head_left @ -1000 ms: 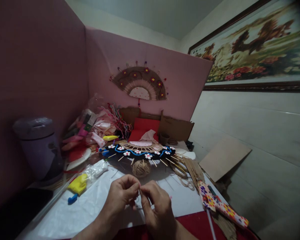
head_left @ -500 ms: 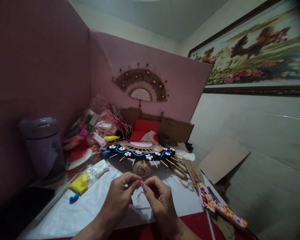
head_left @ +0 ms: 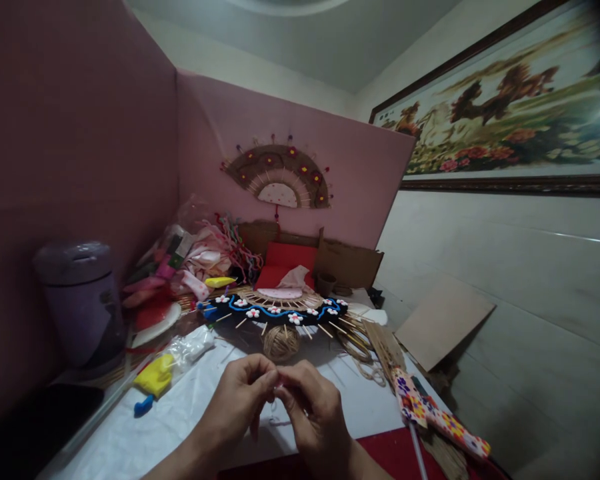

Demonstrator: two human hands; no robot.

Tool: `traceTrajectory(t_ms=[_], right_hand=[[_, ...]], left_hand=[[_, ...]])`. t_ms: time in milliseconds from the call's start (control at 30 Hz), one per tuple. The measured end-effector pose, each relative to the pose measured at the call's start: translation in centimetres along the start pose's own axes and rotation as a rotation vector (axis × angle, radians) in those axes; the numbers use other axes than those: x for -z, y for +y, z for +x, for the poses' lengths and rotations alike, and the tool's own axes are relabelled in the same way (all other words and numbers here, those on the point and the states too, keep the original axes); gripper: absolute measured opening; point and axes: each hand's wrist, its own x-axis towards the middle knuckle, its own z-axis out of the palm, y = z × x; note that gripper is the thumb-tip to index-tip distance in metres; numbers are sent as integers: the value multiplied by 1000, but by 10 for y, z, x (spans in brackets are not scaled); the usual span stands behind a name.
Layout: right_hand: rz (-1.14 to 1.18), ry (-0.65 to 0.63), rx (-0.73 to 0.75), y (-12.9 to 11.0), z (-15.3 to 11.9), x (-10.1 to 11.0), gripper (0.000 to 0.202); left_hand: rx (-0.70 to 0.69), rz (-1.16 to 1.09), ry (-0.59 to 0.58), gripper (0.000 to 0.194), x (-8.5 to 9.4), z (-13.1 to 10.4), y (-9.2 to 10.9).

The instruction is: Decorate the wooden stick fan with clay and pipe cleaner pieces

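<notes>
Low in the middle of the head view, my left hand [head_left: 243,397] and my right hand [head_left: 314,407] meet with fingertips pinched together. Between them is a small pink lump [head_left: 279,385] that looks like modelling clay, now mostly covered by the fingers. A thin dark strand hangs just below the fingertips; I cannot make out what it is. Beyond the hands, a black fan [head_left: 275,311] with white flowers, a blue wavy line and thin sticks rests on a ball of twine [head_left: 281,343].
White sheeting [head_left: 180,413] covers the table. At left are yellow clay [head_left: 155,375], a blue piece [head_left: 143,406] and a purple canister [head_left: 83,303]. Flower-patterned fabric [head_left: 443,423] lies at right. A brown fan [head_left: 280,175] hangs on the pink panel [head_left: 360,173].
My hands have drawn closer together and the fingers now cover most of the pink lump. The camera view has shifted slightly.
</notes>
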Motion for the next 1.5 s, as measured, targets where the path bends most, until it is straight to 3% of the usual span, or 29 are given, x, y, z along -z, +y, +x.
traceTrajectory(t_ms=[267,667,900,1133,1267,1367,1500], right_hand=[[13,71,110,6,-3,-2,18],[-49,113,143,11,-9,-10,16],[-49,119,121,12,-8,-9,17],[66,185,74,11,-1,-10,25],[132,141,51,4,3,-5,24],[191,114,32,2,4,-2,23],[278,116,2,4,3,0,16]], left_hand=[[209,-255,-51,43,-3,0,-5],[204,-373,69,42,-12,1,-14],[237,-370,74,45,-12,1,-11],[212,-364,-21,43,-5,1,-4],[146,-220,-32,45,1,4,-3],[95,-130,-114,47,5,6,-2],[135,-113,-217,45,8,5,4]])
